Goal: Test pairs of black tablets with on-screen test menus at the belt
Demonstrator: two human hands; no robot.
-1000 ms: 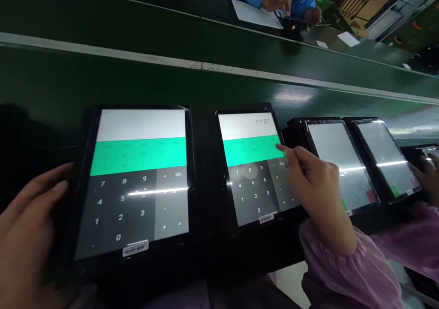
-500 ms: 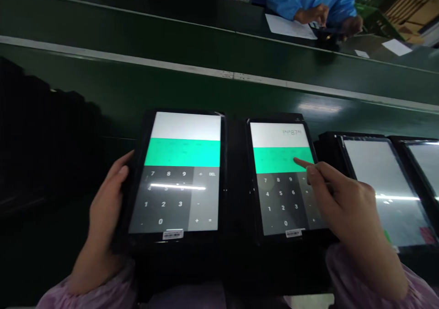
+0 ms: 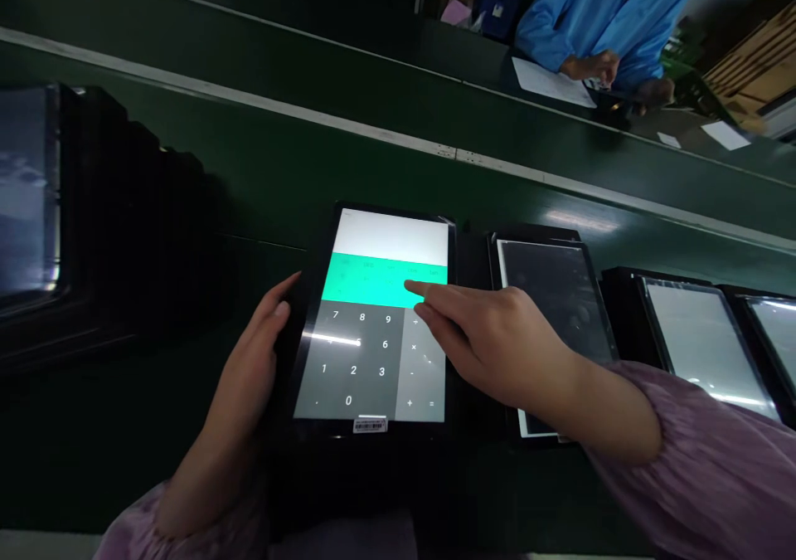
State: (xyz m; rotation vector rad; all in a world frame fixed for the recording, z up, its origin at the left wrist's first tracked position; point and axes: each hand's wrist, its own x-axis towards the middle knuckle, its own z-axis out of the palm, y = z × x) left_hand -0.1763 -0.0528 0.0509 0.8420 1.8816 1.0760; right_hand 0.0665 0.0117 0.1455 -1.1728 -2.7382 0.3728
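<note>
A black tablet (image 3: 373, 328) lies in front of me with a calculator on its lit screen: white strip on top, green band, grey keypad. My left hand (image 3: 249, 377) holds its left edge, thumb on the bezel. My right hand (image 3: 491, 344) reaches across from the right, index finger stretched out and touching the green band near its right end. Just right of it lies a second tablet (image 3: 553, 294) with a dark screen, partly covered by my right wrist.
Two more tablets (image 3: 702, 336) with pale screens lie further right. A dark device (image 3: 31, 203) stands at the far left. A green conveyor belt (image 3: 311, 70) with a white rail runs behind. A person in a blue coat (image 3: 597, 29) works at papers beyond it.
My right hand left the second tablet and now touches the left one. The second tablet's screen went dark. My view shifted left; my left hand stays on the tablet's edge.
</note>
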